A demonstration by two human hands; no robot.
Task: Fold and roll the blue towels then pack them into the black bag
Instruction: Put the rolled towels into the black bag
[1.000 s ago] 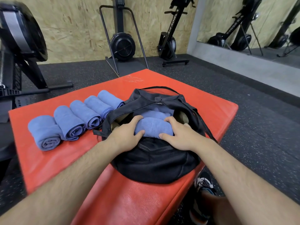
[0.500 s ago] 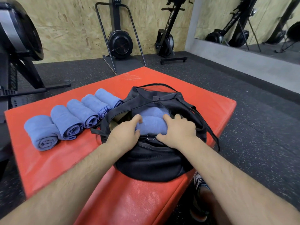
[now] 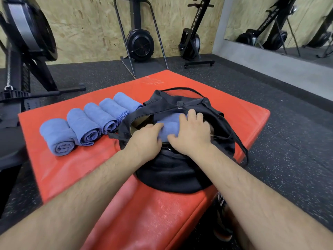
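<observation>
The black bag (image 3: pixel 173 170) lies open on the red mat (image 3: pixel 86 170). A rolled blue towel (image 3: pixel 171 126) sits in its mouth. My left hand (image 3: pixel 146 139) grips the roll's left end, thumb lying across its top. My right hand (image 3: pixel 191 134) presses on the roll's right part, fingers spread and reaching toward the bag's far rim. More blue cloth shows beneath the roll inside the bag. Several rolled blue towels (image 3: pixel 86 127) lie side by side in a row on the mat, left of the bag.
The mat's front and right edges drop to dark rubber floor (image 3: pixel 288 141). Rowing machines stand behind along the plywood wall (image 3: pixel 140 42) and at the far left (image 3: pixel 27 42). A shoe (image 3: pixel 222 222) shows below the mat's near right edge.
Both hands have slid forward over the towel, pushing it deeper into the bag's mouth. My right fingers have spread out flat toward the far rim.
</observation>
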